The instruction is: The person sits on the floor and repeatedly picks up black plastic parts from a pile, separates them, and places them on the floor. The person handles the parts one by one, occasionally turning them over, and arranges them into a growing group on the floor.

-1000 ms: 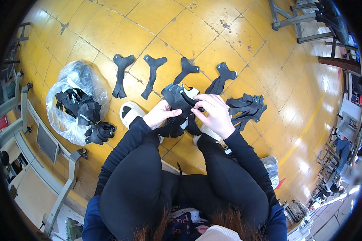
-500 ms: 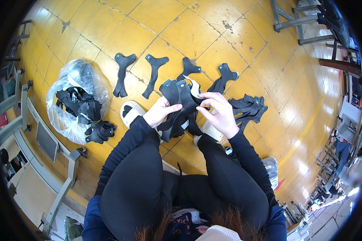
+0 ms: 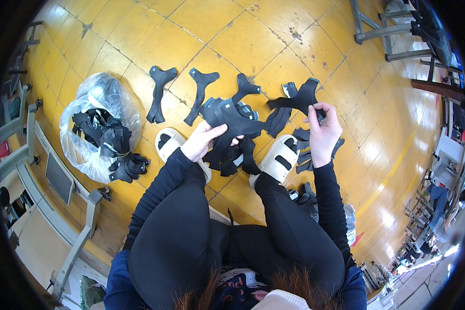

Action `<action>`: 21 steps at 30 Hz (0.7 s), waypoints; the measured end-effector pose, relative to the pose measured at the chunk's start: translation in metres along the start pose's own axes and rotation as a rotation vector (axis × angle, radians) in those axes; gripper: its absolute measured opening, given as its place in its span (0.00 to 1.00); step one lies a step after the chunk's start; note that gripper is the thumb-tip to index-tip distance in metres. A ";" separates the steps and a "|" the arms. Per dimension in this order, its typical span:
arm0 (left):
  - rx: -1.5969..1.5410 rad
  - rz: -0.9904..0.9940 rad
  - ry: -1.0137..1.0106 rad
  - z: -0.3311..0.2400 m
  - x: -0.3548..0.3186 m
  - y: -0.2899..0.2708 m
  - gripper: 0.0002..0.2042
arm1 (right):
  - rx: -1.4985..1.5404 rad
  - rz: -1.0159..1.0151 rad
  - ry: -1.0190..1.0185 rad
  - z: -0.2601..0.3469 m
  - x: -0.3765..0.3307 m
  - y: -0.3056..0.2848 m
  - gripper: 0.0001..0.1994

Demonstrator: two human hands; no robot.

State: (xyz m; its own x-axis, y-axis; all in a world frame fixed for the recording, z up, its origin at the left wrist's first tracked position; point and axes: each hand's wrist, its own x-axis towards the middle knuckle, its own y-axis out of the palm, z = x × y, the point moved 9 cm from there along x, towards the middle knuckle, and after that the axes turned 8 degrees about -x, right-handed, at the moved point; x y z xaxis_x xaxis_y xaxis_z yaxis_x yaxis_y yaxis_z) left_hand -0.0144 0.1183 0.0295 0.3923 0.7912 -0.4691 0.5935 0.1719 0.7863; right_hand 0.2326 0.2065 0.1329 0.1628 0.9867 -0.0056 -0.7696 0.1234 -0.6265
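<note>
My left hand (image 3: 202, 142) is closed around a stack of black Y-shaped pieces (image 3: 233, 122) of soft sheet material, its thumb lying on top. Out to the right, my right hand (image 3: 324, 132) pinches one black Y-shaped piece (image 3: 304, 98) between thumb and fingers. That piece spreads above a small pile of black strips (image 3: 279, 120) on the floor and partly hides it. In a row beyond my hands lie more black pieces: one at the far left (image 3: 161, 93), one beside it (image 3: 200, 93), and one in the middle (image 3: 244, 88), partly covered by the stack.
To the left, a clear plastic bag (image 3: 70, 132) holds many black pieces. Several black strips (image 3: 304, 150) lie right of my right sandal (image 3: 280, 158); my left sandal (image 3: 170, 145) is near the stack. Grey metal frames (image 3: 80, 248) flank the left side, and a stool (image 3: 392, 33) stands far right.
My right hand has moved right, away from the stack, with one black Y-shaped piece now over the right-hand pile. My left hand has stayed nearly in place with the stack.
</note>
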 end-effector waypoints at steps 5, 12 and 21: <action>0.151 0.043 0.028 -0.002 -0.002 0.000 0.16 | 0.024 0.321 -0.186 0.016 -0.021 0.046 0.06; 0.221 -0.065 0.044 0.000 -0.003 -0.013 0.15 | 0.040 0.477 -0.274 0.039 -0.048 0.076 0.03; 0.094 -0.112 0.118 -0.018 0.000 -0.018 0.15 | 0.101 0.219 -0.154 0.021 -0.025 0.047 0.06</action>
State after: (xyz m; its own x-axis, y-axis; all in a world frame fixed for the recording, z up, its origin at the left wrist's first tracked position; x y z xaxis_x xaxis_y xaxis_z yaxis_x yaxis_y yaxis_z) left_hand -0.0380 0.1261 0.0226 0.2382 0.8346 -0.4966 0.6939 0.2115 0.6883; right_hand 0.1792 0.1898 0.1204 -0.1045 0.9945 -0.0089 -0.8348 -0.0926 -0.5428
